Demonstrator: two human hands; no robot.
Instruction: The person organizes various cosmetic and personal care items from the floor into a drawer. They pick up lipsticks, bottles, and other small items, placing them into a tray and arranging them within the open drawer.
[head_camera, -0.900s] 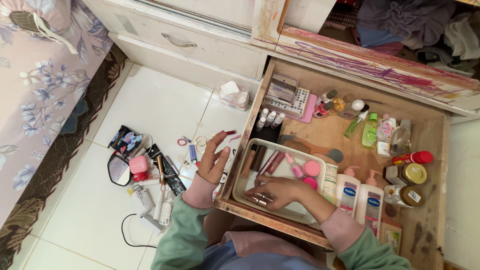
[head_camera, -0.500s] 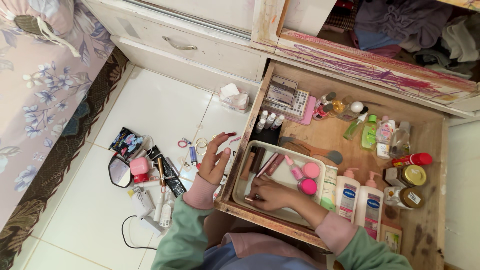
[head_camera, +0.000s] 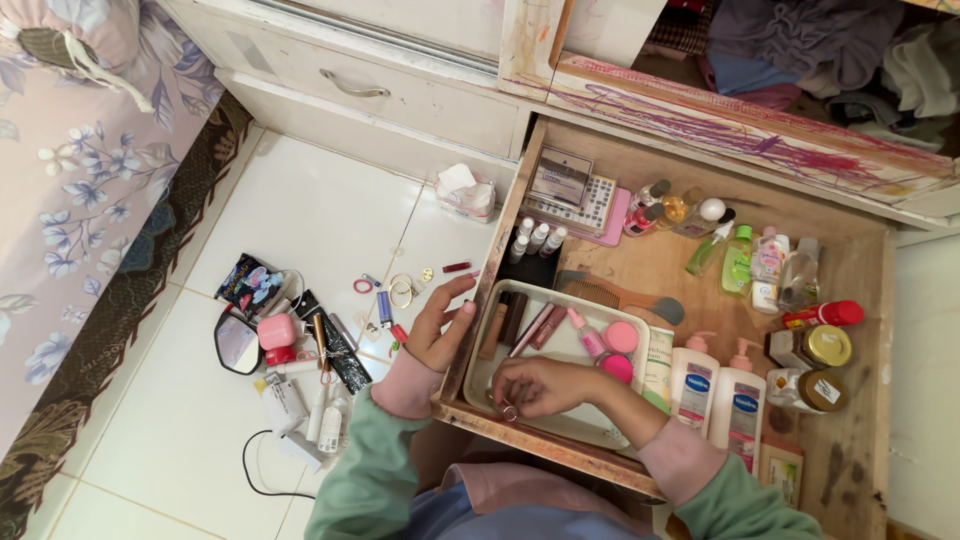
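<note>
Small metallic tube (head_camera: 509, 411): pinched upright in the right hand (head_camera: 540, 386) fingertips at the tray's (head_camera: 478, 372) near-left corner, directly below the knuckles; left hand (head_camera: 438, 325), fingers loosely spread, empty, just left beside the drawer (head_camera: 480, 418) edge.

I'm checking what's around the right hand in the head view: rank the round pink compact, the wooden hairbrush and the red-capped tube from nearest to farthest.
From the right hand:
1. Round pink compact, inside the white tray, just up and right of the hand.
2. Wooden hairbrush, on the drawer floor beyond the tray's far edge.
3. Red-capped tube, far right side of the drawer.
</note>
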